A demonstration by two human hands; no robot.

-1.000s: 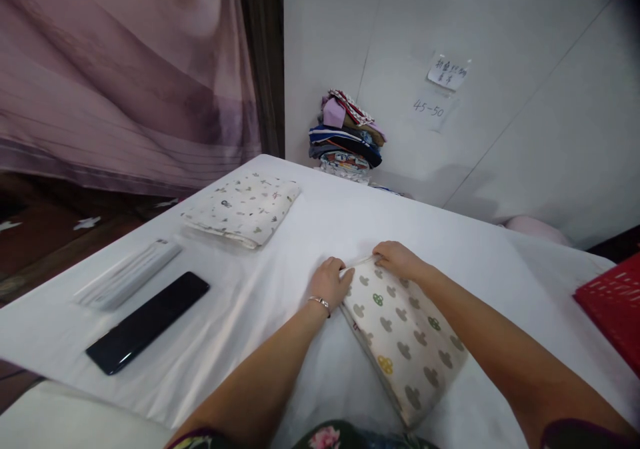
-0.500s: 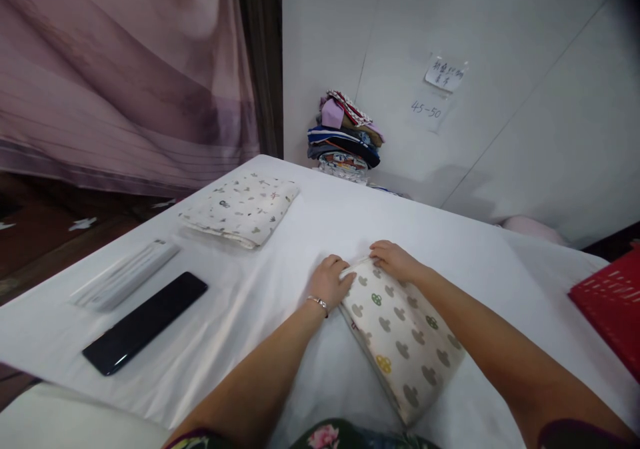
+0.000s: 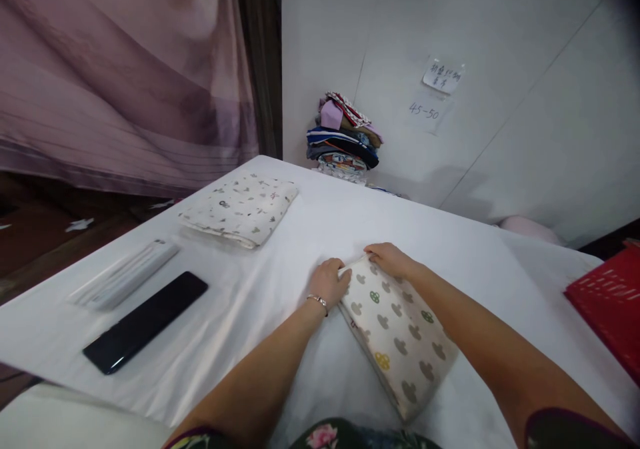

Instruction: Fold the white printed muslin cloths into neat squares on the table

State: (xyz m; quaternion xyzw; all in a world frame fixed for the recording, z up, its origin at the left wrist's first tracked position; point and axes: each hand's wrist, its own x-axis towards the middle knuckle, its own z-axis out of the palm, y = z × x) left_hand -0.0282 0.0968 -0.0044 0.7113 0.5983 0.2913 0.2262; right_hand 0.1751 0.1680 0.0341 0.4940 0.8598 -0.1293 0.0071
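A folded cream cloth with grey and green clover-like prints (image 3: 397,332) lies on the white-covered table (image 3: 310,235) in front of me. My left hand (image 3: 329,281), with a thin bracelet at the wrist, pinches the cloth's far left corner with curled fingers. My right hand (image 3: 390,259) grips the same far edge just to the right, fingers closed over the hem. Both forearms reach in from the bottom of the view.
A second folded printed cloth (image 3: 240,207) lies at the left back of the table. A white flat box (image 3: 125,274) and a black phone-like slab (image 3: 146,321) lie near the left edge. Stacked clothes (image 3: 345,135) sit against the wall. A red basket (image 3: 607,305) is at the right.
Both hands and the far edge of the cloth have shifted slightly left and away; the cloth looks a little more tucked. Otherwise the scene is unchanged.
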